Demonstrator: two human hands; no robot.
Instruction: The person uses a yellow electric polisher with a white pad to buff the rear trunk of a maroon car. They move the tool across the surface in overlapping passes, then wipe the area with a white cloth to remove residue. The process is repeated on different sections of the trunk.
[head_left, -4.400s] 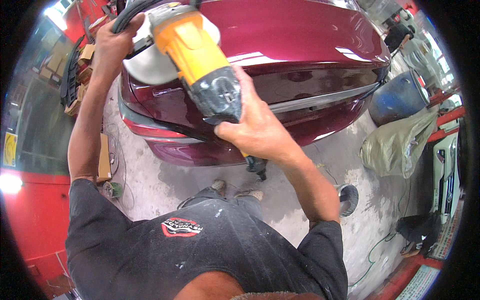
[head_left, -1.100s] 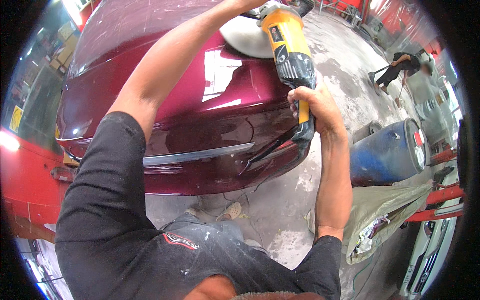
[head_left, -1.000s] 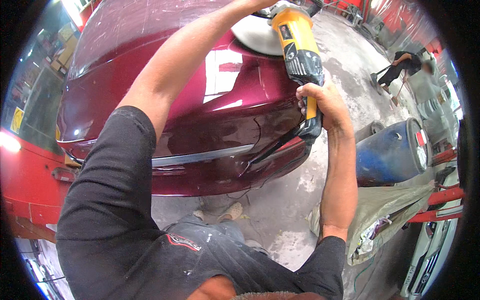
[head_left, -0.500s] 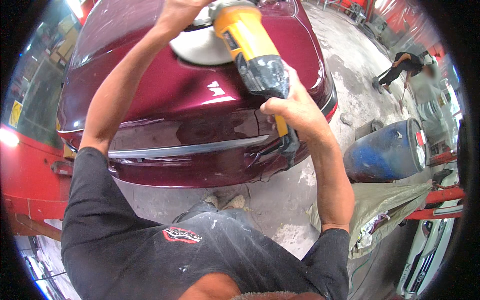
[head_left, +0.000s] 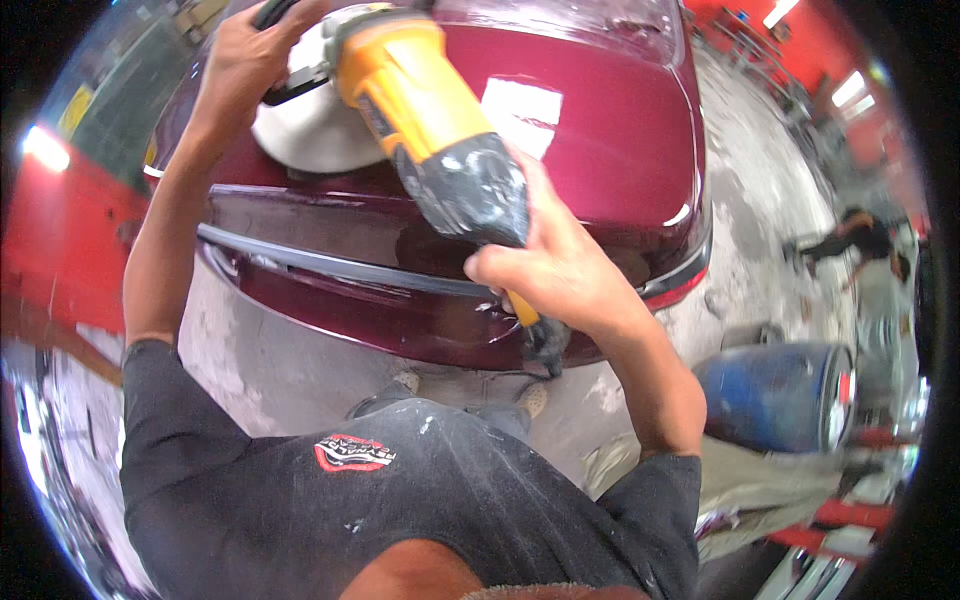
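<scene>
Polisher [head_left: 435, 115] — yellow and black, smeared pale, with a broad white pad [head_left: 315, 138] — over the near left corner of a maroon trunk lid [head_left: 620, 130]. Left hand [head_left: 245, 62] clasps its black side handle [head_left: 272, 13]; right hand [head_left: 555, 258] grasps its rear grip [head_left: 522, 308]. Glossy lid reaches its right edge; beyond: floor [head_left: 750, 210] and, nearer, a blue drum [head_left: 765, 395], contents hidden.

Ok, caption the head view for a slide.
Left hand and right hand hold a yellow polisher, white pad over a maroon car.
</scene>
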